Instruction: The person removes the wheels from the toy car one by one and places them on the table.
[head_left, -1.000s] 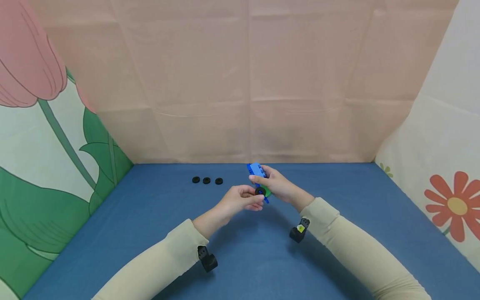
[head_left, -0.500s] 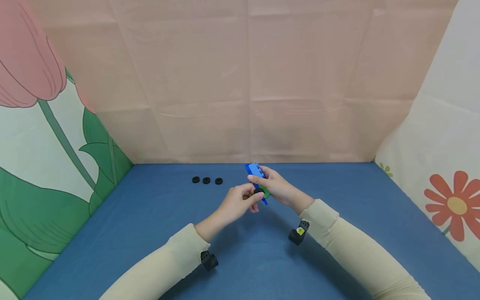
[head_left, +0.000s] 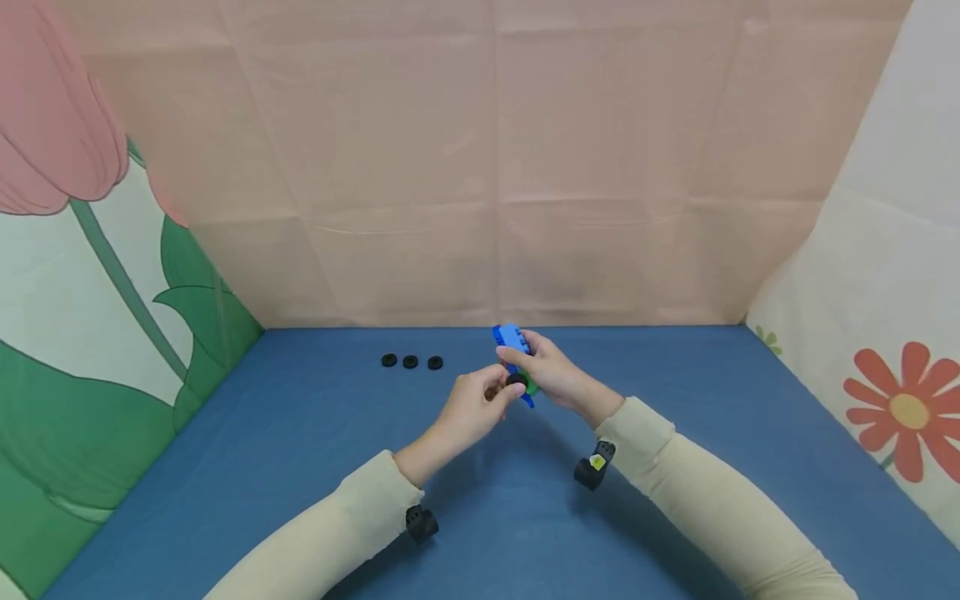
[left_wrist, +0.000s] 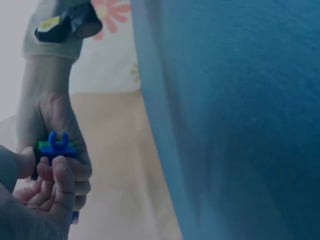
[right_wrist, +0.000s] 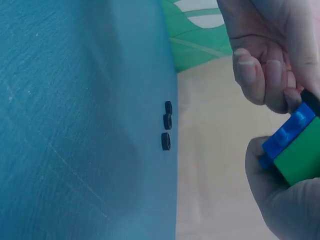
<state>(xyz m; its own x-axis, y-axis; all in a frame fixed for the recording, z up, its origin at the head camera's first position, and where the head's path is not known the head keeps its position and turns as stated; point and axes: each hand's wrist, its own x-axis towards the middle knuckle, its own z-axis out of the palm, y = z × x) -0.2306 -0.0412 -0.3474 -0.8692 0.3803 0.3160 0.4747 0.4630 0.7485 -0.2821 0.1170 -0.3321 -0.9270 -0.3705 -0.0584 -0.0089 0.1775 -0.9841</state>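
Observation:
My right hand [head_left: 558, 373] grips a blue and green toy brick vehicle [head_left: 512, 337], thumb across its side, held above the table. In the right wrist view its blue studs and green body [right_wrist: 302, 152] show close up. Thumb and fingers of my left hand [head_left: 467, 408] pinch a small black tyre [head_left: 517, 380] against the near end of the vehicle. The left wrist view shows a blue piece with two upright prongs [left_wrist: 58, 143] at that end. Part of the vehicle is hidden behind both hands.
Three black tyres [head_left: 410, 362] lie in a row on the blue table [head_left: 322, 417], left of the hands near the back edge. A beige cloth wall [head_left: 390, 167] rises behind. Flower-printed panels [head_left: 903, 412] stand at both sides.
My left hand has turned slightly, and the tyre it pinches has tilted from facing the head camera to lying flatter against the vehicle. The right hand has hardly moved.

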